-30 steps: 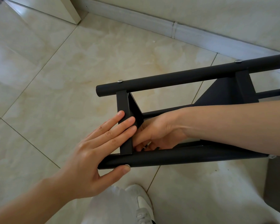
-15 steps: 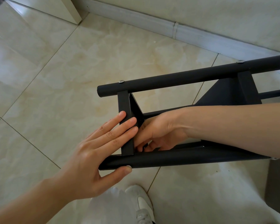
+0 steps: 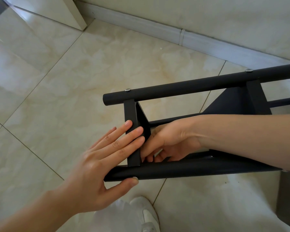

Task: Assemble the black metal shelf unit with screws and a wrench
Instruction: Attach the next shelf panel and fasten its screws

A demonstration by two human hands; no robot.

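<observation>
The black metal shelf unit lies on its side on the floor, with a far tube (image 3: 191,87) and a near tube (image 3: 191,169) joined by a flat crossbar (image 3: 130,111). Silver screw heads (image 3: 128,89) (image 3: 249,70) sit on the far tube. My left hand (image 3: 97,168) presses straight fingers on the crossbar, with its thumb under the near tube. My right hand (image 3: 171,143) reaches inside the frame behind the crossbar. Its fingers curl round a small silvery tool (image 3: 158,152), apparently the wrench, which is mostly hidden.
A black shelf panel (image 3: 231,101) stands further along the frame. My white shoe (image 3: 146,213) and pale trouser leg are just below the near tube. A white baseboard (image 3: 157,29) runs along the wall, with a white furniture corner (image 3: 65,12) at the top left.
My right hand's fingers have shifted slightly at the joint inside the frame. My left hand stays pressed on the crossbar.
</observation>
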